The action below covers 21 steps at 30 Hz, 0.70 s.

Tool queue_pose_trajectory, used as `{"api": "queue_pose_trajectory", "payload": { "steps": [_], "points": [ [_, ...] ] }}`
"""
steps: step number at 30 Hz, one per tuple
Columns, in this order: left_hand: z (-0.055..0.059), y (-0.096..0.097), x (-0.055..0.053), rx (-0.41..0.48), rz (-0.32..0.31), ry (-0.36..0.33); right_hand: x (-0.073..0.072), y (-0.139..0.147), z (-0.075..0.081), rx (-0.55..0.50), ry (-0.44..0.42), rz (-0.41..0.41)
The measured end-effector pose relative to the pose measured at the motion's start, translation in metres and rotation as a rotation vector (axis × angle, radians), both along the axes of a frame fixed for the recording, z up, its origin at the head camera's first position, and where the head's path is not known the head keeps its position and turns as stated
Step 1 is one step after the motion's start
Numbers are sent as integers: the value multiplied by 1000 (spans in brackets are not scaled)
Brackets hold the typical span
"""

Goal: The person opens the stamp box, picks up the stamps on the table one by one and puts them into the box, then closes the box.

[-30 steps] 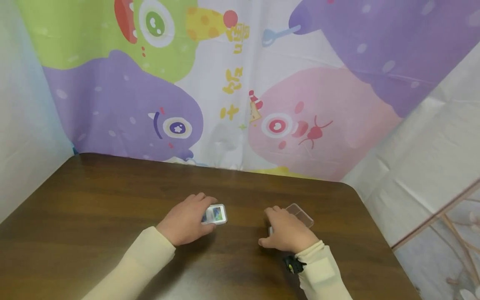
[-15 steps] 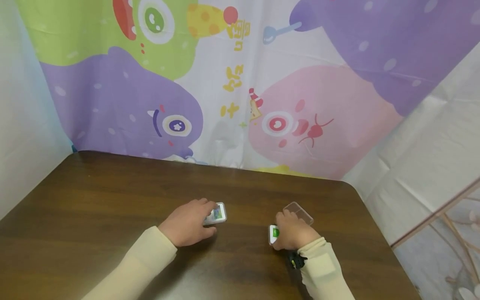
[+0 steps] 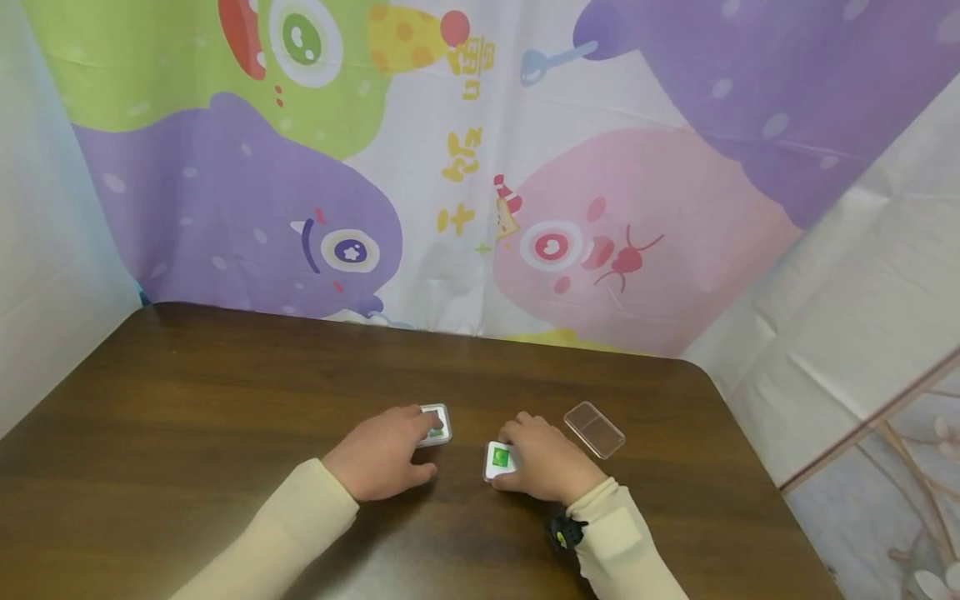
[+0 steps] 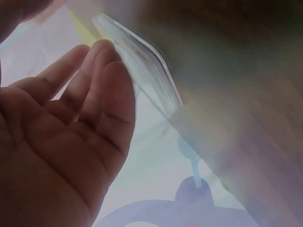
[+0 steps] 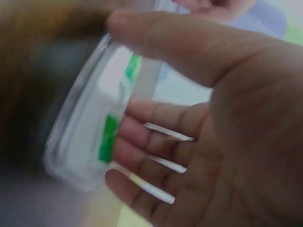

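Two small flat clear plastic cases with white picture cards are on the dark wooden table. My left hand lies over the near side of the left case, its fingertips on the case and its thumb apart from it. In the left wrist view, the edge of that case shows beyond the fingers. My right hand grips the right case, thumb at its near edge and fingers at the far side. Green pictures on white show in this case in the right wrist view. The palm covers its right part.
A clear plastic lid or tray lies to the right, just beyond my right hand. The wooden table ends at a cartoon-printed cloth at the back. White cloth hangs at both sides.
The right hand has moved left with its case, away from the clear lid and closer to the left case. The left thumb has come off the left case while the fingers stay on it.
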<state>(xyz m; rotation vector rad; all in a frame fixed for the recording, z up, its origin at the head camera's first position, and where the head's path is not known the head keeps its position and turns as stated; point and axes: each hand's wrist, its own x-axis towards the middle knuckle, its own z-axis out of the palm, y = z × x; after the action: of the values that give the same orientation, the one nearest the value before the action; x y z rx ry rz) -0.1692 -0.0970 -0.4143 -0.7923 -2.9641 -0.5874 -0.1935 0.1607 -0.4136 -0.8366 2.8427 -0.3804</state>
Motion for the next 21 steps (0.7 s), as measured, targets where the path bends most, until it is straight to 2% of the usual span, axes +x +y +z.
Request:
{"api": "queue_pose_trajectory", "payload": {
  "steps": [3,6,9,12,16,21],
  "points": [
    [0,4,1,11,-20,29,0,-4,-1,-17,-8,38],
    [0,6,2,19,-28,46,0,-2,1,6,-34,43],
    [-2,6,0,23,4,74,1,4,7,55,-58,13],
    [-5,2,-3,28,73,90,2,11,11,98,-77,-26],
    [-11,-7,-7,-4,127,55,3,14,13,106,-106,-53],
    [-14,-13,-10,-31,127,20,4,13,14,102,-112,-65]
  ]
}}
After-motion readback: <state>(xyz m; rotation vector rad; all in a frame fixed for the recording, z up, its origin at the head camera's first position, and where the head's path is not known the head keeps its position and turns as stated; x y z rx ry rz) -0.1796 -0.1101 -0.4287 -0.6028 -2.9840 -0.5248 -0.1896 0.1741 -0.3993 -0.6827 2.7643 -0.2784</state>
